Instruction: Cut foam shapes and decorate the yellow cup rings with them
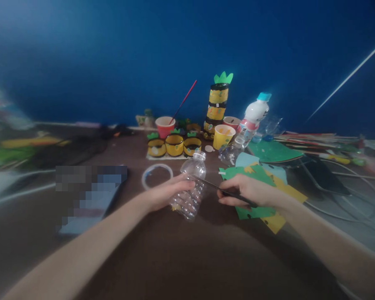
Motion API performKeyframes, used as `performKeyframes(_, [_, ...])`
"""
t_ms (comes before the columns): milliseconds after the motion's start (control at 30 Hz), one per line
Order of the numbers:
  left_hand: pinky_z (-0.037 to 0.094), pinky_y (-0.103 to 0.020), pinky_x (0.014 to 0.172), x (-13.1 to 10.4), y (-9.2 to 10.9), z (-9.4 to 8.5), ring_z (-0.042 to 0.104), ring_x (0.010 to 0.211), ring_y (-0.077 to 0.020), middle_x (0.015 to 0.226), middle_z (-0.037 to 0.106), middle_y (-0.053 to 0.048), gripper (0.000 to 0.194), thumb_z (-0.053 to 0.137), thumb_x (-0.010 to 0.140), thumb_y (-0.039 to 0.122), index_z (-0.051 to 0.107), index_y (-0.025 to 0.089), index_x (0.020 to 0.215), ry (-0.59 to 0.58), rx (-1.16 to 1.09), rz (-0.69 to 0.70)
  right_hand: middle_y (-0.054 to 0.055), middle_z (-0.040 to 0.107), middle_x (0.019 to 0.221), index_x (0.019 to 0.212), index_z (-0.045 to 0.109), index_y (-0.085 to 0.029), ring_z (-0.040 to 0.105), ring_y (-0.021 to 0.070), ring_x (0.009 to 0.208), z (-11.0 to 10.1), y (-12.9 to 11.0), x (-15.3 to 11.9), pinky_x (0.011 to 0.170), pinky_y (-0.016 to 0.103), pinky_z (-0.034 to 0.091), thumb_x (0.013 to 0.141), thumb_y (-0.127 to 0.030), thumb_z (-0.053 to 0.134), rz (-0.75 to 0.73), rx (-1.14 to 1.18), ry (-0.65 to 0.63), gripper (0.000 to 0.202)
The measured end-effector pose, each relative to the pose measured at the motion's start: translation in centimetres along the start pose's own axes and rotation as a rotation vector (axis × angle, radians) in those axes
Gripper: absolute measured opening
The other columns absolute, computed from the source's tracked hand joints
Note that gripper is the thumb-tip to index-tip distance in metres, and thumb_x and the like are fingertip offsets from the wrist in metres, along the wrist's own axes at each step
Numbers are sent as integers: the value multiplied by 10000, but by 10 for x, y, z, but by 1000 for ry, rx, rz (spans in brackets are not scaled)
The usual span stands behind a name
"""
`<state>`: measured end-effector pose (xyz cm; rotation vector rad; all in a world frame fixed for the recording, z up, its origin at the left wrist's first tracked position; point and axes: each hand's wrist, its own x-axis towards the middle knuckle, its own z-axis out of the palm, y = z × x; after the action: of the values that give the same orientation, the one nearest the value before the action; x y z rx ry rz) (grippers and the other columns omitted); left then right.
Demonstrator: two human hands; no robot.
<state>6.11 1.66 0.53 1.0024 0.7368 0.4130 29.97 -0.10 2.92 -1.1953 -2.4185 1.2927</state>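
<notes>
My left hand (171, 189) is closed around a clear, ribbed plastic bottle (190, 202), which tilts a little, its open neck pointing up and away. In my right hand (242, 189) is a long, thin, dark tool (211, 186), gripped near its rear end. Its slim tip reaches left to the bottle's upper side, close to my left thumb; whether it touches the plastic I cannot tell. The tool's exact kind is not clear from this angle. Just behind my left hand lies a clear tape ring (157, 177). Green paper (253, 212) spreads beneath my right hand.
Three yellow-and-black rings (174, 146) stand before a red cup (165, 127) holding a red stick. Further right are a pineapple-like tower (217, 110), a yellow cup (224, 136) and a white bottle (253, 118). A screen device (96, 204) lies left; cables and sticks (315, 141) lie right.
</notes>
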Motion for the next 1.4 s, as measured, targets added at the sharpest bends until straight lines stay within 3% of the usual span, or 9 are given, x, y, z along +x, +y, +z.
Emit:
performKeyframes(267, [453,-300,564,-3,4,5,613,627,-176,792,633,-87,480,591,721,352,435,138,1121,-18,66,-42,-44,449,587,688,494,-165,363,58,524,-2,-7,-1,483,171,309,795,-396,503,-68,-93,-30,255])
performKeyframes(733, [455,-266,548,1,3,2,609,630,-154,806,639,-79,448,563,748,351,452,162,1139,-50,124,-52,-56,441,543,670,532,-168,350,62,511,-2,-7,-4,502,181,307,769,-301,520,-91,-275,114,165])
performKeyframes(933, [462,-273,569,1,3,2,605,620,-146,800,635,-83,454,571,738,356,453,144,1122,-31,124,-58,-47,480,572,676,557,-164,388,62,529,-5,-4,-3,510,177,316,754,-252,527,-100,-261,113,121])
performKeyframes(1400, [446,-273,571,-1,4,2,589,615,-135,804,612,-57,650,578,745,320,240,215,1290,-22,65,-44,-50,406,525,663,531,-159,332,62,480,-7,-4,-1,463,198,274,775,-411,510,1,-49,17,277])
